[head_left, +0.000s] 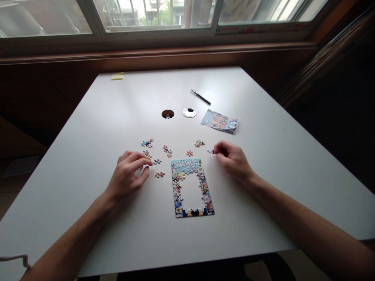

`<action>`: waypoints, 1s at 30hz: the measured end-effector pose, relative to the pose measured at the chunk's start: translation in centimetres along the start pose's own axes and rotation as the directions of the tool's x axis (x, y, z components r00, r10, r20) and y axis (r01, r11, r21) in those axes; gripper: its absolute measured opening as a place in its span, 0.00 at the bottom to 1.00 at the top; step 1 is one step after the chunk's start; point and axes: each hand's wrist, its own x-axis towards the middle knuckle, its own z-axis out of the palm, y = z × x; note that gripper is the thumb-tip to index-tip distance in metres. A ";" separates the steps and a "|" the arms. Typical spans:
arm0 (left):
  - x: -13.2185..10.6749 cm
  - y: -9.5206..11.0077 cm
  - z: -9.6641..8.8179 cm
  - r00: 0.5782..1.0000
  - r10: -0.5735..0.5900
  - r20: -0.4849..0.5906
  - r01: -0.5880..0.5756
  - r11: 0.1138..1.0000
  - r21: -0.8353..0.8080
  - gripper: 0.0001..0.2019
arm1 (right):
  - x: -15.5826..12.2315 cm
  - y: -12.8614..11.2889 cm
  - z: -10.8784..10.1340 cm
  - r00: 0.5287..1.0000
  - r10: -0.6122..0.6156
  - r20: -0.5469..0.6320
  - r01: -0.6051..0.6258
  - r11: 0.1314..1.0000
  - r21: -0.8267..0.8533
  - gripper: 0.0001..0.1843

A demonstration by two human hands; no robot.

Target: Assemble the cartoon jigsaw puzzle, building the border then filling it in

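A partly assembled jigsaw puzzle [192, 164] lies on the table, its border joined round a bare white middle. My right hand [234, 160] rests to the upper right of it, thumb and fingers pinched on a small puzzle piece [210, 151] that is partly hidden. To the left, my left hand [127, 173] hovers low with thumb and index finger apart, holding nothing visible. Its index fingertip is close to a blue-and-dark loose piece [157, 161]. Other loose pieces [147, 143] lie beyond that hand, some partly covered by it. One more cluster [199, 143] lies above the puzzle.
A colourful picture sheet [220, 121] lies at the right, with a black pen [200, 97] behind it. A round cable hole [168, 114] and its silver cover [189, 112] are mid-table. A yellow sticky note [117, 76] is at the far left edge, below the window.
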 end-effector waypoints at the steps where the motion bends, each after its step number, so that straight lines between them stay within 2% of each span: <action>1: 0.0 0.1 0.0 1.000 0.003 0.003 -0.003 1.000 0.000 0.07 | 0.0 0.0 0.0 1.000 -0.001 0.001 0.001 1.000 -0.004 0.06; 7: -0.2 0.5 -0.1 0.999 0.050 0.005 -0.050 0.999 -0.008 0.09 | 0.1 0.1 -0.1 1.000 -0.020 0.018 0.020 1.000 -0.016 0.07; 13: -0.2 0.5 0.0 0.997 0.084 0.000 -0.083 0.995 -0.052 0.15 | 0.1 0.1 -0.2 0.999 -0.013 0.029 0.013 1.000 0.000 0.07; 21: -0.1 0.4 -0.3 0.999 -0.013 -0.051 0.013 1.000 -0.002 0.10 | 0.3 -0.1 -0.5 0.999 -0.014 0.049 0.014 1.000 -0.007 0.06; 26: -0.1 0.7 -0.3 0.998 0.031 0.047 -0.032 0.999 0.007 0.05 | 0.3 0.1 -0.5 0.998 -0.005 0.057 0.006 1.000 -0.027 0.06; 30: -0.3 1.2 -0.1 0.990 0.071 0.118 -0.071 0.997 0.002 0.08 | 0.2 0.2 -0.5 0.998 -0.011 0.055 0.014 0.999 -0.042 0.06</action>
